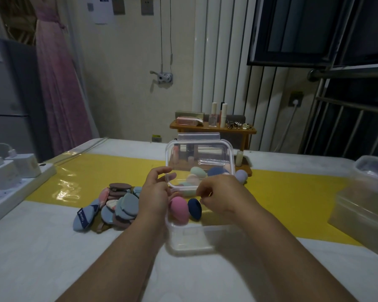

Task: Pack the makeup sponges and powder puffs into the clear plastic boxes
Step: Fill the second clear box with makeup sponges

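A clear plastic box [192,241] stands on the table in front of me, with a pink sponge [179,211] and a navy sponge [195,208] inside it. I hold its clear lid [200,155] tilted upright over the box's far side. My left hand [156,194] grips the lid's lower left corner and my right hand [219,192] pinches its lower edge. Through the lid I see a mint sponge [198,172] and a blue sponge [216,171]; a lavender sponge [241,175] lies just right of it. Several powder puffs [116,205] are piled left of the box.
A power strip with white chargers [13,177] lies along the left table edge. More clear plastic boxes [364,205] stand at the right edge. A small wooden shelf with cosmetics [214,125] stands behind the table. A yellow runner [92,171] crosses the white tabletop.
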